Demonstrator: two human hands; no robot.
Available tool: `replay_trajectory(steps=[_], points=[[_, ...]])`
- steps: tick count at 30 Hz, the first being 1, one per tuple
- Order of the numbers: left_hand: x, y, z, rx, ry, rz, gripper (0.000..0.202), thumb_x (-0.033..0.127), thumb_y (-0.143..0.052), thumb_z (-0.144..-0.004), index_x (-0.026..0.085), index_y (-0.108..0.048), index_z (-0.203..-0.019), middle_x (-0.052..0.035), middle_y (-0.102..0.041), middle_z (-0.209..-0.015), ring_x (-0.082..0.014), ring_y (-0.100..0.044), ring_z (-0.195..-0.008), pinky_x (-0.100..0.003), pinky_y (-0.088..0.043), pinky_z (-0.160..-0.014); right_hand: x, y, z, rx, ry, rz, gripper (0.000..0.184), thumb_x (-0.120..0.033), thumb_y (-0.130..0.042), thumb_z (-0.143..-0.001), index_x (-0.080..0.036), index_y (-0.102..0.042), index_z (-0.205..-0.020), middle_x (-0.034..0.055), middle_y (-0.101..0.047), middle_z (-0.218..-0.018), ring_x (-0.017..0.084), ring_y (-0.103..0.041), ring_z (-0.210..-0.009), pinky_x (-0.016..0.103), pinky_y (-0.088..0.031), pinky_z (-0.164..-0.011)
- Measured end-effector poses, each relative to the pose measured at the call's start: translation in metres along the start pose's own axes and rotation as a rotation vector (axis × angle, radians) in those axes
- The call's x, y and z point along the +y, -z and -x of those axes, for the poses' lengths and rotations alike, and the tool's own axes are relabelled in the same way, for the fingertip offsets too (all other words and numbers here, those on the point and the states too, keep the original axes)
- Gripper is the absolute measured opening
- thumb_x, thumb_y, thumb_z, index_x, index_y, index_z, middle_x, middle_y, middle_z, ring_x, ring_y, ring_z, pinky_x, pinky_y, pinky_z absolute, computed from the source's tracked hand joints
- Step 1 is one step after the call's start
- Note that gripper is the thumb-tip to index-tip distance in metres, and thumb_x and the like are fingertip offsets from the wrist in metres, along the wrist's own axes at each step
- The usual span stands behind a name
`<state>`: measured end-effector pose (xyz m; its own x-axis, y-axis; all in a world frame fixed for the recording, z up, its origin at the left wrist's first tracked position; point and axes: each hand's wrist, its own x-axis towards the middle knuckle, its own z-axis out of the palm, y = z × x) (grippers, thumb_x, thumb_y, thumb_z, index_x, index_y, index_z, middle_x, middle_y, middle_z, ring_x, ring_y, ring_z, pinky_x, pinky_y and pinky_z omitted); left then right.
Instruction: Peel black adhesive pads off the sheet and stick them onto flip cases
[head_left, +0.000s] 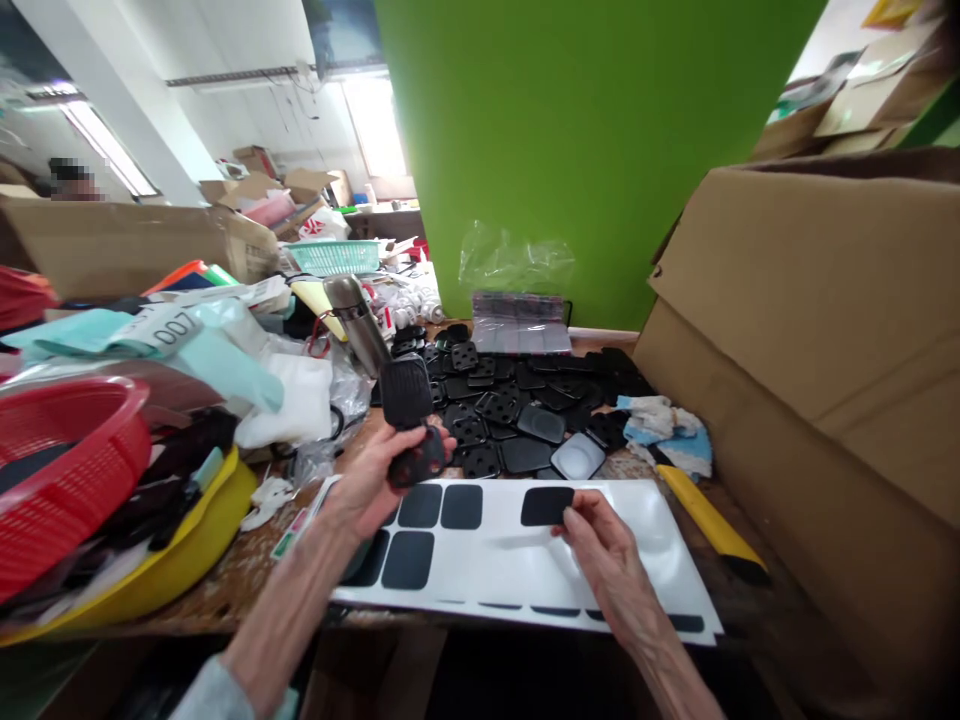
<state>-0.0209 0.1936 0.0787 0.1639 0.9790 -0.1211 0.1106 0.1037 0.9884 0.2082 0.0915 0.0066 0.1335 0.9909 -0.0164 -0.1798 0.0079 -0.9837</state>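
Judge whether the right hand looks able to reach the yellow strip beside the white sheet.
Probably yes. The right hand rests at the black pad on the white sheet, and the yellow strip lies just past the sheet's edge, with nothing visible in the way.

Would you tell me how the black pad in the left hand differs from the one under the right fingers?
The held pad stands upright, while the flat pad lies on the white sheet. The held pad looks textured, the flat pad smooth. Both are black with rounded corners.
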Motion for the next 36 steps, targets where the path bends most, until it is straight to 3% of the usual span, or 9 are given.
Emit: replay_trajectory(steps=[1, 3, 6, 9, 12, 18, 25, 30, 36], points=[[-0.003, -0.009, 0.017, 0.001, 0.105, 0.277, 0.027, 0.024, -0.054, -0.076, 0.017, -0.052, -0.102, -0.0091, -0.064, -0.103, -0.0223, -0.061, -0.095, -0.037, -0.048, -0.083, -0.001, 0.000, 0.002, 0.005, 0.007, 0.020, 0.019, -0.036, -0.051, -0.084, -0.021, -0.050, -0.095, 0.0020, -0.053, -0.087, 0.015, -0.050, -0.078, 0.028, -0.040, -0.075], [-0.012, -0.026, 0.045, 0.014, 0.249, 0.622, 0.024, 0.017, -0.060, -0.072, 0.015, -0.057, -0.096, -0.0089, -0.065, -0.102, -0.0232, -0.062, -0.095, -0.038, -0.047, -0.086, -0.005, 0.002, 0.008, 0.015, 0.010, 0.068, 0.021, -0.036, -0.054, -0.082, -0.021, -0.049, -0.096, 0.0014, -0.052, -0.084, 0.015, -0.050, -0.075, 0.026, -0.040, -0.069], [-0.024, -0.044, 0.069, 0.027, 0.361, 0.775, 0.025, 0.029, -0.057, -0.078, 0.012, -0.060, -0.096, -0.0104, -0.067, -0.094, -0.0215, -0.064, -0.086, -0.034, -0.050, -0.078, -0.015, 0.003, 0.023, -0.011, -0.060, 0.101, 0.018, -0.036, -0.057, -0.081, -0.021, -0.050, -0.087, -0.0009, -0.049, -0.076, 0.014, -0.048, -0.070, 0.024, -0.038, -0.064], [-0.032, -0.052, 0.079, 0.026, 0.414, 0.822, 0.040, 0.045, -0.045, -0.083, 0.011, -0.060, -0.099, -0.0109, -0.067, -0.090, -0.0201, -0.065, -0.077, -0.032, -0.052, -0.069, -0.023, -0.002, 0.041, -0.045, -0.185, 0.033, 0.018, -0.038, -0.057, -0.080, -0.021, -0.052, -0.080, -0.0017, -0.048, -0.072, 0.013, -0.046, -0.068, 0.024, -0.037, -0.065], [-0.035, -0.057, 0.086, 0.009, 0.469, 0.855, 0.040, 0.045, -0.042, -0.085, 0.013, -0.061, -0.098, -0.0097, -0.068, -0.087, -0.0197, -0.065, -0.077, -0.031, -0.052, -0.068, -0.026, -0.014, 0.055, -0.062, -0.268, -0.075, 0.020, -0.041, -0.056, -0.080, -0.021, -0.053, -0.076, -0.0012, -0.050, -0.072, 0.014, -0.046, -0.069, 0.025, -0.039, -0.067], [-0.039, -0.067, 0.099, 0.049, 0.495, 0.896, 0.040, 0.043, -0.038, -0.087, 0.012, -0.061, -0.097, -0.0111, -0.069, -0.087, -0.0199, -0.065, -0.082, -0.032, -0.049, -0.077, -0.018, -0.039, 0.070, -0.109, -0.336, -0.170, 0.020, -0.038, -0.052, -0.082, -0.020, -0.050, -0.074, 0.0019, -0.055, -0.091, 0.017, -0.049, -0.085, 0.029, -0.039, -0.079], [-0.040, -0.074, 0.106, 0.094, 0.478, 0.904, 0.038, 0.042, -0.036, -0.088, 0.014, -0.060, -0.096, -0.0095, -0.068, -0.083, -0.0192, -0.064, -0.076, -0.032, -0.051, -0.070, -0.007, -0.051, 0.076, -0.034, -0.347, -0.172, 0.020, -0.039, -0.054, -0.080, -0.020, -0.052, -0.075, 0.0026, -0.056, -0.092, 0.019, -0.051, -0.090, 0.032, -0.039, -0.085], [-0.041, -0.077, 0.107, 0.112, 0.443, 0.923, 0.040, 0.044, -0.036, -0.087, 0.012, -0.060, -0.095, -0.0099, -0.067, -0.081, -0.0210, -0.064, -0.076, -0.035, -0.050, -0.075, -0.008, -0.055, 0.078, -0.045, -0.332, -0.170, 0.017, -0.036, -0.053, -0.082, -0.019, -0.054, -0.079, 0.0030, -0.056, -0.094, 0.019, -0.048, -0.095, 0.031, -0.036, -0.088], [-0.040, -0.078, 0.107, 0.133, 0.446, 0.903, 0.043, 0.044, -0.036, -0.086, 0.010, -0.063, -0.092, -0.0112, -0.067, -0.082, -0.0207, -0.063, -0.077, -0.034, -0.050, -0.075, -0.004, -0.057, 0.078, -0.044, -0.326, -0.164, 0.015, -0.033, -0.053, -0.083, -0.020, -0.052, -0.076, 0.0010, -0.053, -0.089, 0.015, -0.045, -0.086, 0.026, -0.036, -0.080]])
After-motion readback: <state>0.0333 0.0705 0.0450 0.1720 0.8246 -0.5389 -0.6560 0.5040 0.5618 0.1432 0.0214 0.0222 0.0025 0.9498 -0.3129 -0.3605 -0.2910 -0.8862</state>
